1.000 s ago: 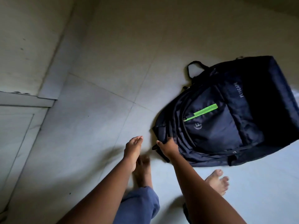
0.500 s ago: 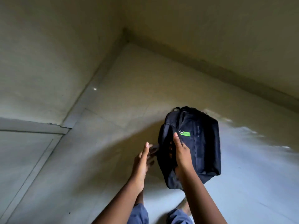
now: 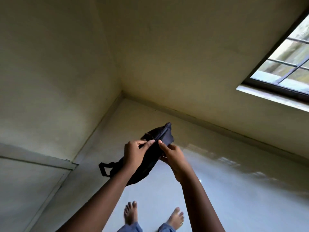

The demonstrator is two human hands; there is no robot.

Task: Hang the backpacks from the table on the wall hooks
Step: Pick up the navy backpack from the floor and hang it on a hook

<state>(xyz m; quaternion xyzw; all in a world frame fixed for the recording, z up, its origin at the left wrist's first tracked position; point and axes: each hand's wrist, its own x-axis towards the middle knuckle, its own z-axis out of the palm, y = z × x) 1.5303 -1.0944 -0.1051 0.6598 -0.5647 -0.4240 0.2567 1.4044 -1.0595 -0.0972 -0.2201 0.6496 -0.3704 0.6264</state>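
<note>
A dark navy backpack point(image 3: 164, 133) is held up in the air in front of me, seen edge-on and tilted, its carry loop point(image 3: 104, 168) hanging at the lower left. My left hand point(image 3: 133, 154) grips its left side, fingers pinching the fabric near the top. My right hand point(image 3: 173, 153) grips it from the right, thumb pressed on the seam. No wall hook and no table are in view.
I face a room corner point(image 3: 122, 92) of two pale walls above a glossy tiled floor point(image 3: 234, 190). A barred window point(image 3: 287, 64) is at the upper right. A door panel point(image 3: 25, 181) is at the lower left. My bare feet point(image 3: 131, 213) stand below.
The backpack has come up off the floor and turned edge-on. My left hand, free before, now grips it too. The view has tilted up to the corner and window.
</note>
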